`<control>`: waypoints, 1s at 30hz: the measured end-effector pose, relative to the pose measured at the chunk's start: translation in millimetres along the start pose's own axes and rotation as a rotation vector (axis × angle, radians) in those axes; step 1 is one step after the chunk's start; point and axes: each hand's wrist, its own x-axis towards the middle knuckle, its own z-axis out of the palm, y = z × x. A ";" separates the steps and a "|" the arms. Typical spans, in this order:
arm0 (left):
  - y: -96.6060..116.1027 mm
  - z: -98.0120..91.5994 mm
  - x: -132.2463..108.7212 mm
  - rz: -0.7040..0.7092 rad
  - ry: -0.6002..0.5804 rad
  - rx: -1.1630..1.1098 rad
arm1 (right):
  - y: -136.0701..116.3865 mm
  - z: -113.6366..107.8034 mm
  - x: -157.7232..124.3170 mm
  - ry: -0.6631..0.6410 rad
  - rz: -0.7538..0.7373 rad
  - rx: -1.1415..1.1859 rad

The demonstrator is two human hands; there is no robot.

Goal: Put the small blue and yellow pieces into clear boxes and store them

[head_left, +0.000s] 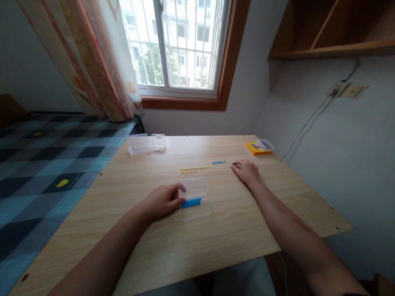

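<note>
A clear plastic box lies open on the table, its see-through lid raised at the far side. Several blue sticks rest together inside it. My left hand grips the left side of this box, one finger showing through the lid and the thumb near the sticks' end. Farther right, my right hand is low over the table and pinches a small blue piece. Left of it lies a row of small blue pieces. Beyond the box, small yellow pieces are lined up in two rows.
Clear plastic containers stand at the table's far left corner. At the far right corner sits a yellow box with a clear case on it. A bed is to the left, and a wooden shelf hangs on the right wall.
</note>
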 end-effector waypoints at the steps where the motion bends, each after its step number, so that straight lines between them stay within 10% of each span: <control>1: 0.2 -0.3 -0.1 0.000 0.000 0.001 | -0.3 0.7 0.0 0.002 0.003 -0.003; 30: 2.5 -1.2 0.6 -0.002 -0.001 0.034 | -8.4 -14.1 -11.4 -0.059 -0.141 0.084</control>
